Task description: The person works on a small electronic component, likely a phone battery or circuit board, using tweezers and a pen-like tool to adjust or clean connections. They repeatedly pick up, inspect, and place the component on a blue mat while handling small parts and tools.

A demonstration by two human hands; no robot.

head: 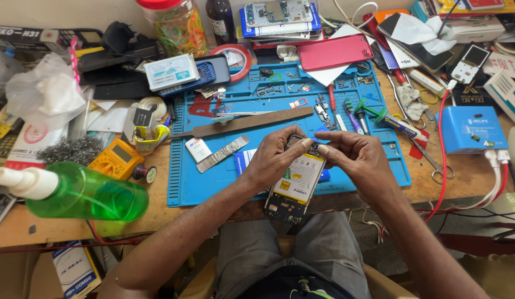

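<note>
I hold an opened smartphone [295, 185] with its back cover off, showing a white and yellow battery and a dark circuit board at the lower end. My left hand [275, 158] grips the phone's upper left edge, thumb on top. My right hand [351, 155] pinches the phone's top end with fingertips near a small blue pick [322, 132]. The phone hangs over the front edge of a blue work mat [213, 182] on the wooden bench.
A green spray bottle [80, 194] lies at the left front. On the mat lie a long metal file [246, 123], screwdrivers [357, 113] and small parts. A yellow multimeter [116, 158], a blue power box [472, 130], scissors [431, 160], a red phone [335, 51] and tape rolls crowd the bench.
</note>
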